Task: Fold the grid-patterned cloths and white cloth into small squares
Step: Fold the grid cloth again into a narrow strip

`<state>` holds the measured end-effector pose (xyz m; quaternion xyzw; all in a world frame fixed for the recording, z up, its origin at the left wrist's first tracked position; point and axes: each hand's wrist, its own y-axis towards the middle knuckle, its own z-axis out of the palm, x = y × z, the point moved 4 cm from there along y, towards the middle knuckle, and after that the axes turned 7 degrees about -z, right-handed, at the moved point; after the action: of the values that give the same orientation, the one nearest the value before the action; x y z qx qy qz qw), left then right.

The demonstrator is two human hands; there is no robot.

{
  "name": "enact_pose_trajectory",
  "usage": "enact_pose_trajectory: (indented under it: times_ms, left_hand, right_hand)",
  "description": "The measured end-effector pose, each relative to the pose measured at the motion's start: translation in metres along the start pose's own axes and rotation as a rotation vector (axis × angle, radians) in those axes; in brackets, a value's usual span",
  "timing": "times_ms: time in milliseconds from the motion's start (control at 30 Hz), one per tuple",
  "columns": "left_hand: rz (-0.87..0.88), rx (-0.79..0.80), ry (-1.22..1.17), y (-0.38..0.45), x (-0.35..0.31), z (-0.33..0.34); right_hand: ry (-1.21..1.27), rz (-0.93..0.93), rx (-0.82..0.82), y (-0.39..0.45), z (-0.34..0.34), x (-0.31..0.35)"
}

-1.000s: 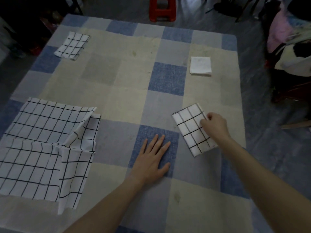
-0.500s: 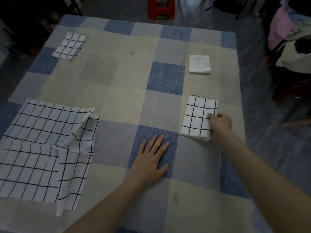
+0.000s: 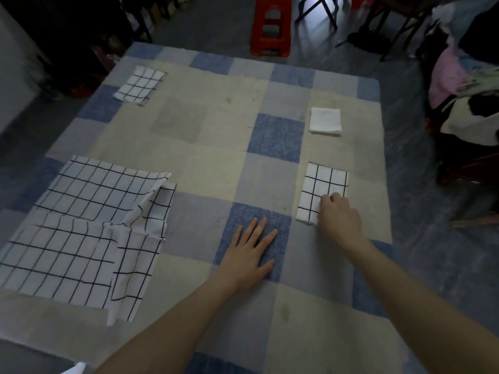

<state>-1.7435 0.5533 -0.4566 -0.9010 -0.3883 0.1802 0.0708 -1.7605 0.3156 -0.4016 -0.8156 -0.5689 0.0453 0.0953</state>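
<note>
At the worktop's (image 3: 189,130) three o'clock lies a folded grid cloth (image 3: 322,188), its near right corner hidden under the right hand (image 3: 339,218), whose grip I cannot tell, while the left hand (image 3: 249,256) rests flat with spread fingers at six o'clock, the unfolded grid cloth (image 3: 81,228) at nine o'clock cut off by the frame edge.

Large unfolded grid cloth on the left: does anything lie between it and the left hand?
Nothing visible does. The left hand rests flat on the checked table cover, and only bare cover lies between it and the large unfolded grid cloth. The right hand is busy on the folded grid cloth, off to the other side.
</note>
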Motion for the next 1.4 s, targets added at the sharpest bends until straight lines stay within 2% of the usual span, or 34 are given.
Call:
enact_pose_trajectory:
  times_ms: [167,333,433,533,667,767,900,1000,1067,1133,1200,1300,1400]
  left_hand:
    - [-0.054,-0.118,-0.073,-0.057,0.014,0.01]
    - [-0.341,-0.177,-0.196,-0.111,0.068,-0.011]
    - [-0.452,-0.222,-0.233,-0.143,0.114,-0.031]
    - [-0.476,-0.229,-0.168,-0.179,0.156,-0.041]
    - [-0.538,-0.25,-0.132,-0.219,0.212,-0.049]
    - [-0.535,-0.273,-0.139,-0.238,0.249,-0.059]
    - [-0.505,-0.404,-0.182,-0.253,0.284,-0.074]
    - [-0.615,-0.527,-0.294,-0.261,0.318,-0.087]
    - [-0.673,-0.521,-0.386,-0.265,0.349,-0.091]
    - [-0.692,-0.414,-0.379,-0.265,0.381,-0.089]
    - [-0.718,-0.228,-0.287,-0.267,0.409,-0.08]
    - [-0.713,0.008,-0.14,-0.269,0.434,-0.071]
    - [-0.639,0.069,-0.111,-0.27,0.441,-0.071]
  right_hand:
    - [-0.011,-0.077,0.053,-0.019,-0.016,0.02]
    - [0.009,-0.203,0.12,-0.036,-0.009,0.063]
    - [0.019,-0.286,0.181,-0.043,0.001,0.109]
    - [0.064,-0.395,0.239,-0.051,0.012,0.155]
    - [0.062,-0.541,0.23,-0.06,0.015,0.199]
    - [0.082,-0.561,0.251,-0.063,0.015,0.228]
    - [0.109,-0.535,0.333,-0.061,0.013,0.274]
    - [0.236,-0.454,0.359,-0.064,0.012,0.317]
    - [0.287,-0.417,0.378,-0.07,0.018,0.348]
    - [0.358,-0.368,0.416,-0.075,0.025,0.378]
    - [0.542,-0.265,0.437,-0.083,0.028,0.406]
    - [1.046,0.106,0.422,-0.092,0.025,0.437]
    - [1.483,0.476,0.401,-0.097,0.025,0.455]
